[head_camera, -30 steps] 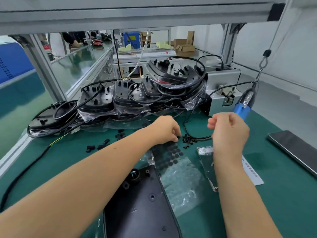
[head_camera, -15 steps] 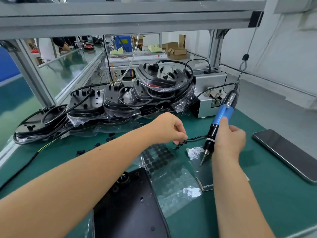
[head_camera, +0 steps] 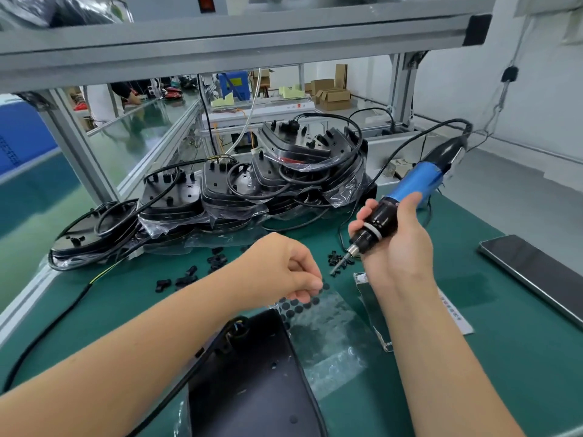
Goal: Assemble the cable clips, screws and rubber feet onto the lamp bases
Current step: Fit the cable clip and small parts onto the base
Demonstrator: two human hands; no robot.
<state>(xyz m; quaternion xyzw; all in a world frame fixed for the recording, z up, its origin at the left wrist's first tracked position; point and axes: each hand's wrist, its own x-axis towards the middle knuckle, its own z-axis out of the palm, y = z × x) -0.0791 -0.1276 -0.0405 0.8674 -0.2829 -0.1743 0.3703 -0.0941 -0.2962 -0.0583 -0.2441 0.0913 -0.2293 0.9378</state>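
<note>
Green bench (head_camera: 520,357): screws (head_camera: 339,260) beneath right hand's (head_camera: 397,247) screwdriver (head_camera: 407,200) grip.

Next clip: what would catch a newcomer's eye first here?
The blue electric screwdriver, gripped in the right hand at right of centre with its bit angled down toward the small black screws. Behind it, a heap of bagged black lamp bases with looped cables spans the green mat.

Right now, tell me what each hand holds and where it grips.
The right hand grips the screwdriver round its black lower barrel. The left hand has curled fingers; whether it pinches anything cannot be told.
</note>
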